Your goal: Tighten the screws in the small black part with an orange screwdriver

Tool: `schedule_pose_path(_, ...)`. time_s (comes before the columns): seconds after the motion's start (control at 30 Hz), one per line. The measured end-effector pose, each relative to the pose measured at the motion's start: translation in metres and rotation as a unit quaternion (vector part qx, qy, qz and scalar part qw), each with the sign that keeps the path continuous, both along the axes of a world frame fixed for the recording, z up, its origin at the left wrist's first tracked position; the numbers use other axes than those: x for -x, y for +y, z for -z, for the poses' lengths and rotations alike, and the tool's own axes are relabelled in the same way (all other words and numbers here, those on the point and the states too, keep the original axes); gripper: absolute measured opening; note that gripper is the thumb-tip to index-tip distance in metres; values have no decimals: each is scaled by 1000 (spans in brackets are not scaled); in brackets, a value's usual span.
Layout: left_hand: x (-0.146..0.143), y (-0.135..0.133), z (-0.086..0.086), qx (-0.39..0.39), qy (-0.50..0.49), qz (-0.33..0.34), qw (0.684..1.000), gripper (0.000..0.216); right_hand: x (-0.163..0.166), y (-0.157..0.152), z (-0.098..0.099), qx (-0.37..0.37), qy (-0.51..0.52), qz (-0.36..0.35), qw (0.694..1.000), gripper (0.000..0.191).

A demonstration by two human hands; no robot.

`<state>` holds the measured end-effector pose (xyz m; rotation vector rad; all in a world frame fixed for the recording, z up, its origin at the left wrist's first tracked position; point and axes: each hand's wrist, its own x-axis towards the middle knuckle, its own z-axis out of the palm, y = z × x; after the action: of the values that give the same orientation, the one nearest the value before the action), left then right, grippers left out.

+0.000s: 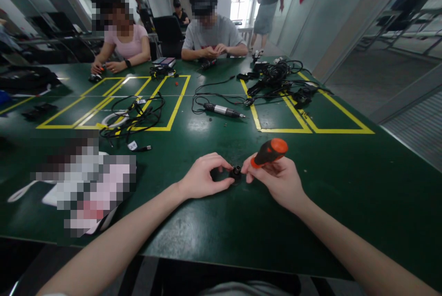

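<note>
A small round black part point(236, 174) with a raised hollow centre rests on the green table point(207, 222). My left hand point(210, 174) curls around its left side, with thumb and forefinger gripping its edge. On the other side, my right hand point(276, 177) holds a screwdriver with a black and orange handle point(269, 152). The handle leans up and to the right. The screwdriver's tip is hidden behind my fingers, which are close beside the black part.
Farther back lies a grey and black electric screwdriver point(224, 111) with its cable. Tangled black cables point(276, 77) spread at the back right, and more cables point(145, 114) lie left. A blurred pink item point(110, 181) is at the left. Two people sit opposite.
</note>
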<state>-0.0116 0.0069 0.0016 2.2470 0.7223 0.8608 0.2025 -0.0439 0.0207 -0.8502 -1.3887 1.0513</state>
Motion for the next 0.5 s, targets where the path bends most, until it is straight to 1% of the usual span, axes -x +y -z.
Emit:
schedule_pose_path(0.17, 0, -1, -1, 9, -2, 3, 1000, 14, -1, 0, -2, -15, -23, -6, 1000, 28)
schedule_pose_path(0.3, -1, 0, 1, -10, -12, 8, 1000, 14, 1, 1, -2, -10, -26, 0, 1000, 32)
schedule_pose_path(0.37, -1, -1, 2, -27, -15, 9, 999, 19, 1, 1, 0, -19, -27, 5, 999, 33)
schedule_pose_path(0.5, -1, -2, 2, -73, -21, 15, 997, 39, 1, 1, 4, -26, -30, 9, 999, 31)
